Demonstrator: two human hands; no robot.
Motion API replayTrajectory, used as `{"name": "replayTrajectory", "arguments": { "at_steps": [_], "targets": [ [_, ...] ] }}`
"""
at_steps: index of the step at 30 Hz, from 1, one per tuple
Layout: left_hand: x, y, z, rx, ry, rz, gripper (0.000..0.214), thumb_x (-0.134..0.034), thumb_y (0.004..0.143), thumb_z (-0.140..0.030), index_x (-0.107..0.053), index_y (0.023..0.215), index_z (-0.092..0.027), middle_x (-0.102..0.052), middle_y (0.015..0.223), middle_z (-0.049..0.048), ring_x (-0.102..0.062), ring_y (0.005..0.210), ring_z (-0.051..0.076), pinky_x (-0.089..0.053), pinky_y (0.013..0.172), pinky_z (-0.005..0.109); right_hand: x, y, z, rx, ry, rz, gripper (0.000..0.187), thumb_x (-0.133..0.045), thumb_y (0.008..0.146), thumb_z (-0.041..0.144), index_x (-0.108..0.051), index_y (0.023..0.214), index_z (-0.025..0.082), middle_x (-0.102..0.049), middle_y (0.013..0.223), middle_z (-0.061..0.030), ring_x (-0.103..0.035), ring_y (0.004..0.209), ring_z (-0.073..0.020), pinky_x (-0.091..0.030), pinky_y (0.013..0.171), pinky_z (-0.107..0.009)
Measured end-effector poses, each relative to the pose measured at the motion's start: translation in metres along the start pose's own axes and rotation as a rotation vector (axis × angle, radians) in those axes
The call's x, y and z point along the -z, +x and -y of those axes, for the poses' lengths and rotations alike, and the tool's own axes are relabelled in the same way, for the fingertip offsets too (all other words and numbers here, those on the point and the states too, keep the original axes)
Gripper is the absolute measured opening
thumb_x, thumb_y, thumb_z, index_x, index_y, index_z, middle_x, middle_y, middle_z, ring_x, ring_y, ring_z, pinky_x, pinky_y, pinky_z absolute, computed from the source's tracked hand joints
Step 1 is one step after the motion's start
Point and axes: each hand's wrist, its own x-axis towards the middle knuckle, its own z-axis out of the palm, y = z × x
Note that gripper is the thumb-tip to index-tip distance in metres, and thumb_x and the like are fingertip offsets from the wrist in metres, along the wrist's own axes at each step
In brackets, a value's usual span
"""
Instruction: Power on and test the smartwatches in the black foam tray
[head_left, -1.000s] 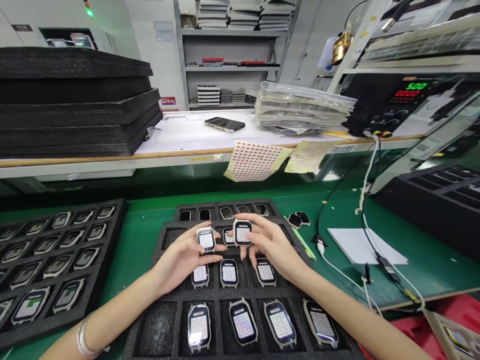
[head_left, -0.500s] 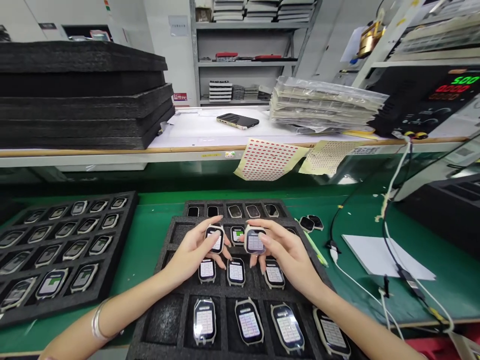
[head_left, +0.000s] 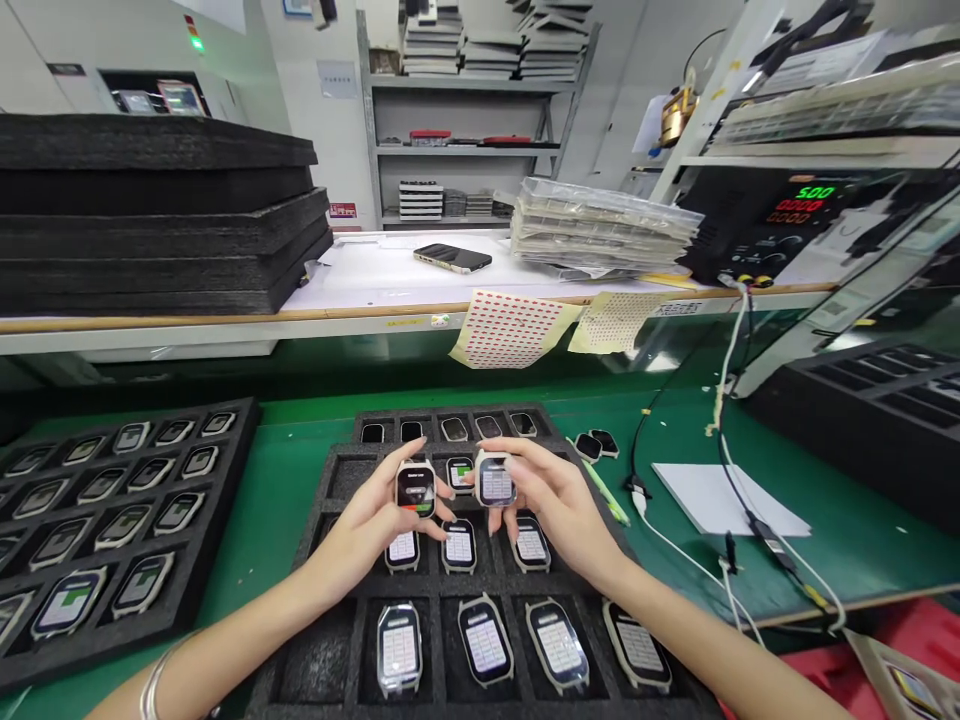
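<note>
My left hand (head_left: pixel 375 515) grips a strapless smartwatch (head_left: pixel 415 488) by its edges, with a dark screen showing a coloured strip near the bottom. Close beside it, my right hand (head_left: pixel 551 500) holds another smartwatch (head_left: pixel 495 481) whose lit screen shows a pale grid; a fingertip lies at the screen's upper right. Both watches are held above a black foam tray (head_left: pixel 319 655). In its pockets lie several watches with lit white grids, such as the front one (head_left: pixel 399 645). One watch (head_left: pixel 460 474) between my hands shows a green and white screen.
A second foam tray (head_left: pixel 236 470) of watches lies at the left. Two loose watches (head_left: pixel 592 445), a green pen-like stick (head_left: pixel 606 495), white paper (head_left: pixel 731 500) and cables are at the right. Above, a shelf bears stacked foam (head_left: pixel 157 215), a phone (head_left: pixel 452 258) and a power supply (head_left: pixel 765 225).
The left watch's screen has gone from a white display to a dark one with a coloured strip. My left thumb has slid down off its screen. The view has shifted slightly.
</note>
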Motion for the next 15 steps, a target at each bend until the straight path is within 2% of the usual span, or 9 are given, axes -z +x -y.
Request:
{"name": "replayTrajectory", "arguments": {
  "at_steps": [6, 9, 11, 12, 15],
  "targets": [
    [0.0, -0.002, 0.0, -0.01, -0.025, 0.047, 0.065, -0.057, 0.074, -0.009, -0.041, 0.135, -0.023, -0.063, 0.101, 0.0096, -0.061, 0.089, 0.024, -0.051, 0.078, 0.041, -0.003, -0.008, 0.011, 0.007, 0.011, 0.032, 0.033, -0.064, 0.085, 0.032, -0.056, 0.115, 0.019, -0.068, 0.086, -0.0076, -0.064, 0.053, -0.0165, -0.049, 0.04, -0.023],
    [-0.001, -0.004, -0.001, -0.011, -0.024, 0.056, 0.063, -0.057, 0.075, -0.008, -0.042, 0.134, -0.023, -0.063, 0.101, 0.0098, -0.061, 0.089, 0.024, -0.052, 0.079, 0.041, -0.01, -0.015, 0.021, 0.0, 0.016, 0.036, 0.027, -0.064, 0.086, 0.031, -0.057, 0.11, 0.021, -0.068, 0.082, -0.0062, -0.063, 0.05, -0.0155, -0.048, 0.039, -0.022],
    [-0.003, -0.008, -0.002, 0.0, -0.02, 0.057, 0.061, -0.058, 0.077, -0.01, -0.043, 0.134, -0.023, -0.062, 0.1, 0.0094, -0.061, 0.089, 0.023, -0.052, 0.079, 0.04, -0.018, -0.027, 0.033, -0.012, 0.06, 0.11, 0.028, -0.066, 0.085, 0.031, -0.056, 0.111, 0.024, -0.067, 0.084, -0.0062, -0.064, 0.051, -0.0161, -0.049, 0.04, -0.023],
    [-0.004, -0.01, -0.003, 0.007, -0.02, 0.058, 0.059, -0.058, 0.079, -0.012, -0.042, 0.134, -0.024, -0.063, 0.1, 0.0091, -0.061, 0.089, 0.023, -0.052, 0.079, 0.039, -0.022, -0.036, 0.041, -0.015, 0.08, 0.17, 0.033, -0.067, 0.084, 0.032, -0.055, 0.114, 0.027, -0.067, 0.088, -0.0071, -0.066, 0.054, -0.0175, -0.051, 0.042, -0.025],
    [-0.009, -0.016, -0.006, 0.013, -0.012, 0.075, 0.051, -0.055, 0.086, -0.019, -0.042, 0.135, -0.026, -0.062, 0.099, 0.0089, -0.061, 0.088, 0.022, -0.052, 0.078, 0.036, -0.031, -0.067, 0.059, 0.032, -0.002, 0.346, 0.071, -0.076, 0.075, 0.037, -0.039, 0.135, 0.033, -0.066, 0.099, -0.0115, -0.069, 0.072, -0.0258, -0.057, 0.055, -0.033]
  ]
}}
